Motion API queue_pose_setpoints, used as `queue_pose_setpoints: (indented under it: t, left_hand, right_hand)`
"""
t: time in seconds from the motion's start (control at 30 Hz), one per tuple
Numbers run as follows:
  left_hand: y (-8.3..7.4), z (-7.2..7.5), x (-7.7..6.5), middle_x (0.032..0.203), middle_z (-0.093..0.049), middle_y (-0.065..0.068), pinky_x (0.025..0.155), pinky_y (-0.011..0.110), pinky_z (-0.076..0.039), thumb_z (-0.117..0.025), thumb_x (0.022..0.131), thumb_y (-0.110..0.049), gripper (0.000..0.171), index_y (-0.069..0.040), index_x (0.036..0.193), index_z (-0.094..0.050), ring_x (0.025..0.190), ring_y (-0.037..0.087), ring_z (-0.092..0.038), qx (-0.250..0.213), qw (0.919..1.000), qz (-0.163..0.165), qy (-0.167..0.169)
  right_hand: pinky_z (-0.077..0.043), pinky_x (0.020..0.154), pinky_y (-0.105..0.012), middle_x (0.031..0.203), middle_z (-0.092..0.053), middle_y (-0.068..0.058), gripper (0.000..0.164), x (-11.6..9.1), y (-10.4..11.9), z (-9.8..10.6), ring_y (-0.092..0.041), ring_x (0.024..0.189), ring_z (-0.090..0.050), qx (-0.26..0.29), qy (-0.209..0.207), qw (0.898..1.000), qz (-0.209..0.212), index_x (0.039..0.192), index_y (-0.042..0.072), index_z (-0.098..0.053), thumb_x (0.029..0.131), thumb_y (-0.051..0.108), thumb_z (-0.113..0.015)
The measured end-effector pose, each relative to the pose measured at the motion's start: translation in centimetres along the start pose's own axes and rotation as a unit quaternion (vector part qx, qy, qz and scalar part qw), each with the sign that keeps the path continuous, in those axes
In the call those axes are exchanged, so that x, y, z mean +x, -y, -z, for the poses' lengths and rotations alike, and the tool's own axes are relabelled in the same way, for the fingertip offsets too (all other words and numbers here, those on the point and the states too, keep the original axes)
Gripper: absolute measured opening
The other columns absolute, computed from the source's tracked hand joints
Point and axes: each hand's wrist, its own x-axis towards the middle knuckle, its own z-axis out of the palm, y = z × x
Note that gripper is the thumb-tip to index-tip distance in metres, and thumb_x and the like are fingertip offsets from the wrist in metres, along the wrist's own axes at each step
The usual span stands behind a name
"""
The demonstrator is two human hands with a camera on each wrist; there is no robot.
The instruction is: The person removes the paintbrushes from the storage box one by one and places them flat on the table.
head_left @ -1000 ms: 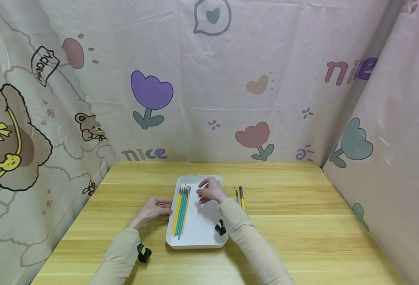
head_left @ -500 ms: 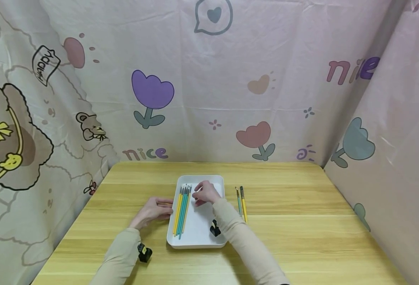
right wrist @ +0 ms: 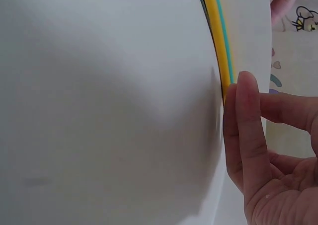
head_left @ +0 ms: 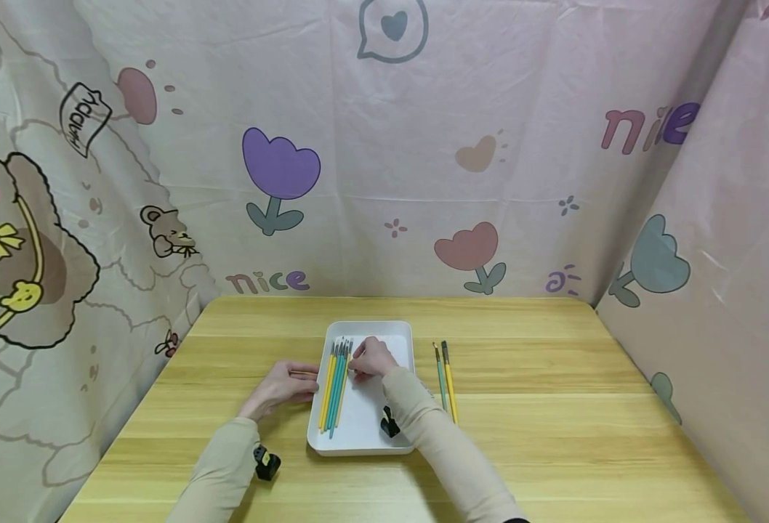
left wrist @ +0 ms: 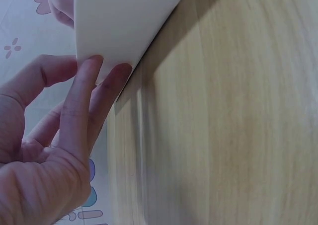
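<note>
In the head view, a white tray (head_left: 371, 428) holds a row of yellow and teal paintbrushes (head_left: 336, 385), lying side by side along its left side with bristles away from me. My left hand (head_left: 283, 385) rests against the tray's left wall; the left wrist view has its extended fingers (left wrist: 77, 106) touching the outside of that wall. Inside the tray, my right hand (head_left: 373, 357) is at the right side of the row. Its fairly straight fingertips (right wrist: 247, 88) touch the outermost yellow brush (right wrist: 218, 36) in the right wrist view. Part of that brush is hidden behind them.
A teal paintbrush (head_left: 440, 378) and a yellow paintbrush (head_left: 450, 381) lie on the wooden table (head_left: 541, 436) right of the tray, partly covered by the right sleeve (head_left: 440, 436). A printed curtain (head_left: 371, 160) hangs behind and at both sides.
My right hand has moved left and slightly down inside the tray, up to the row of paintbrushes. More of the two brushes on the table shows. The left hand stays at the tray wall.
</note>
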Motion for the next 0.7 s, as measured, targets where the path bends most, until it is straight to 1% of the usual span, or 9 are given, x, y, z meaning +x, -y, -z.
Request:
queue_pose_setpoints:
  t: [0.13, 0.27, 0.37, 0.5, 0.7]
  left_hand:
    - [-0.05, -0.05, -0.07, 0.125, -0.064, 0.036, 0.087, 0.037, -0.065, -0.065, 0.088, 0.007, 0.051, 0.019, 0.135, -0.049, 0.102, 0.031, -0.073, -0.004, 1.0000, -0.002, 0.003]
    - [-0.01, -0.06, -0.05, 0.125, -0.064, 0.036, 0.087, 0.037, -0.065, -0.066, 0.088, 0.007, 0.050, 0.019, 0.134, -0.050, 0.103, 0.032, -0.073, -0.002, 1.0000, -0.003, 0.001]
    - [0.05, -0.06, -0.01, 0.124, -0.064, 0.036, 0.086, 0.038, -0.065, -0.066, 0.088, 0.007, 0.050, 0.019, 0.134, -0.050, 0.102, 0.032, -0.073, 0.004, 1.0000, -0.004, -0.002]
    - [0.03, -0.06, 0.03, 0.122, -0.066, 0.035, 0.086, 0.038, -0.066, -0.067, 0.088, 0.006, 0.049, 0.018, 0.134, -0.052, 0.101, 0.030, -0.073, 0.009, 0.9999, -0.004, -0.004]
    - [0.01, -0.06, 0.02, 0.121, -0.067, 0.034, 0.086, 0.038, -0.066, -0.067, 0.088, 0.007, 0.048, 0.018, 0.133, -0.053, 0.100, 0.027, -0.073, 0.010, 0.9999, -0.001, -0.007]
  right_hand:
    - [-0.061, 0.054, -0.024, 0.063, -0.066, -0.007, 0.006, -0.24, -0.08, -0.22, -0.014, 0.051, -0.065, -0.017, -0.006, 1.000, 0.005, 0.086, -0.001, -0.066, 0.087, 0.001, -0.071]
    - [-0.061, 0.056, -0.023, 0.068, -0.071, -0.013, 0.005, -0.45, -0.13, -0.34, -0.019, 0.055, -0.070, -0.029, -0.008, 0.999, 0.011, 0.084, -0.001, -0.068, 0.087, 0.001, -0.071]
    - [-0.061, 0.057, -0.023, 0.070, -0.073, -0.015, 0.007, -0.43, -0.17, -0.42, -0.022, 0.058, -0.073, -0.033, -0.011, 0.999, 0.011, 0.081, 0.000, -0.068, 0.087, 0.002, -0.072]
    - [-0.059, 0.058, -0.022, 0.068, -0.073, -0.015, 0.010, -0.23, -0.25, -0.48, -0.021, 0.055, -0.071, -0.037, -0.014, 0.999, 0.009, 0.077, 0.002, -0.068, 0.086, 0.003, -0.072]
    - [-0.057, 0.057, -0.020, 0.068, -0.074, -0.016, 0.011, -0.31, -0.23, -0.61, -0.020, 0.053, -0.070, -0.051, -0.017, 0.999, 0.011, 0.076, 0.003, -0.068, 0.086, 0.005, -0.074]
